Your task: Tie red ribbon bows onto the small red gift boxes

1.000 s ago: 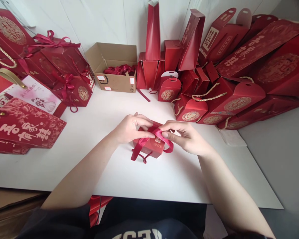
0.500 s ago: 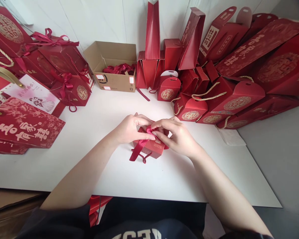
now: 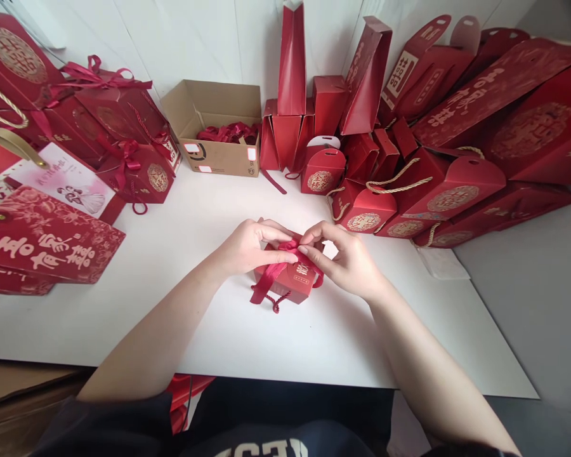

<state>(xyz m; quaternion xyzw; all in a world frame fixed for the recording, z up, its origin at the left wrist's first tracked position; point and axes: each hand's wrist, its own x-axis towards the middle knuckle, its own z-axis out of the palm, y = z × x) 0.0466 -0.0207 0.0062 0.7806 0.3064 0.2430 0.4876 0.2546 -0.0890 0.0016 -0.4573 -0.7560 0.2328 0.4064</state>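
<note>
A small red gift box point(image 3: 299, 287) rests on the white table in front of me, with a twisted cord handle lying at its near side. Over its top runs a dark pink ribbon point(image 3: 266, 283), one tail hanging toward me on the left. My left hand point(image 3: 253, 247) pinches the ribbon between thumb and fingers from the left. From the right, my right hand point(image 3: 341, 257) holds the ribbon near its knot between thumb and index finger. Part of the box top is hidden behind both hands.
An open cardboard box point(image 3: 226, 158) holding ribbons stands at the back of the white table point(image 3: 209, 343). Red boxes point(image 3: 321, 171) with rope handles crowd the back right. More ribboned boxes point(image 3: 136, 174) and red bags point(image 3: 61, 244) stand at the left.
My right hand has shifted slightly right, its fingertips now drawing the ribbon away from the middle. The ribbon loop looks smaller and tighter, and the left tail has moved slightly. My left hand has barely moved.
</note>
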